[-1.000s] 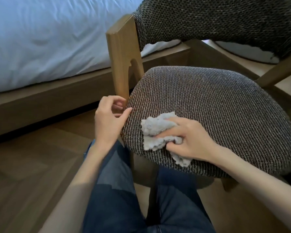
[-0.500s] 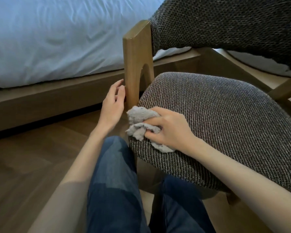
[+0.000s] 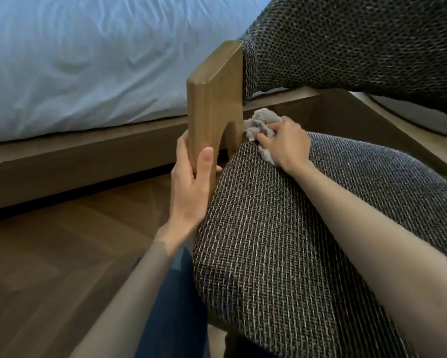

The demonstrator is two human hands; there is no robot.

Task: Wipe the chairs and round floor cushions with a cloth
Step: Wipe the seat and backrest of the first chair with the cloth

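Observation:
A chair with a dark woven seat (image 3: 307,228) and a matching backrest (image 3: 359,42) fills the right side. Its light wooden back post (image 3: 214,99) rises at the seat's left rear corner. My left hand (image 3: 191,182) grips the lower part of this post, thumb in front and fingers behind. My right hand (image 3: 284,143) holds a crumpled grey cloth (image 3: 261,122) bunched at the seat's back edge, right beside the post. Part of the cloth is hidden under my fingers.
A bed with a white duvet (image 3: 88,60) on a low wooden base (image 3: 75,161) runs along the left and back. Herringbone wood floor (image 3: 62,254) lies on the left. My knee in blue jeans (image 3: 173,306) is against the seat's front.
My right hand has carried the cloth from the seat's front left edge to its back corner by the post. My left hand has gone from open beside the post to gripping it.

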